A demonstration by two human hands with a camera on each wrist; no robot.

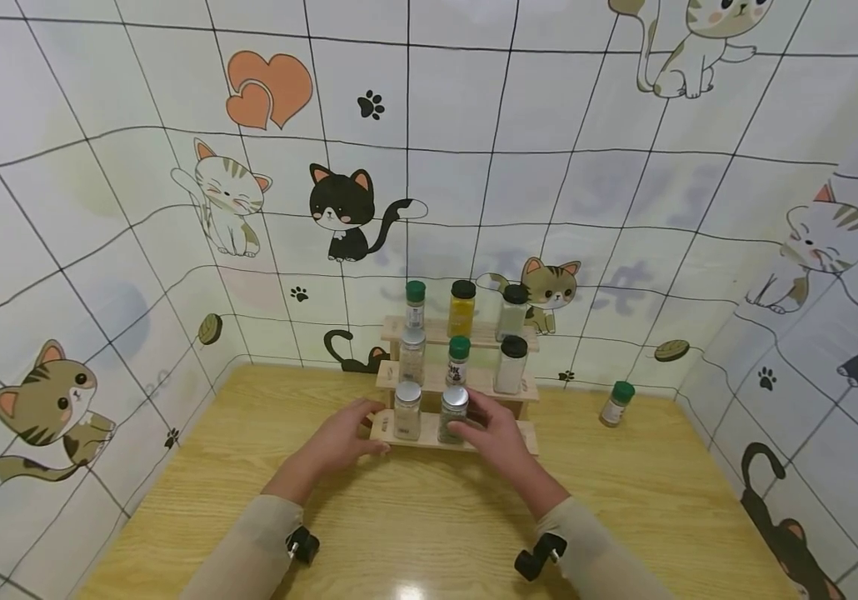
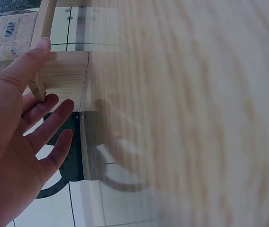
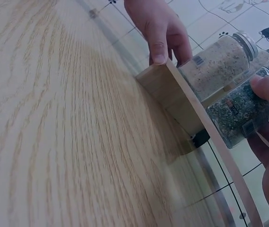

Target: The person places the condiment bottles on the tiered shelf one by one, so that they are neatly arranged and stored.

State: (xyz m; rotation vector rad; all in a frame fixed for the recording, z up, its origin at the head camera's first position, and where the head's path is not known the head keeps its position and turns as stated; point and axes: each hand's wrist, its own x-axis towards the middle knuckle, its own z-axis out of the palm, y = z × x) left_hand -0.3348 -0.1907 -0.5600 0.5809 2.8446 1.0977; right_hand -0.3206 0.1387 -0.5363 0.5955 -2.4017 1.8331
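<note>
My left hand (image 1: 341, 435) holds the left end of a three-tier wooden spice rack (image 1: 432, 446). In the left wrist view its thumb lies on the edge of the bottom shelf, with the other fingers spread below and behind. My right hand (image 1: 502, 435) grips a silver-lidded glass jar of dark green flakes (image 3: 236, 111), which stands at the bottom shelf. Thumb and fingers are on opposite sides of this jar. Just left of it is a silver-lidded jar of pale, coarse grains (image 1: 407, 417). Whether the green jar touches the shelf cannot be made out.
Higher tiers carry several more jars, among them a yellow one with a black lid (image 1: 462, 310) and a green-lidded one (image 1: 457, 360). Apart from the rack, a small green-capped jar (image 1: 616, 406) stands on the wooden table (image 1: 429, 533) at right. Cat-patterned walls enclose the table.
</note>
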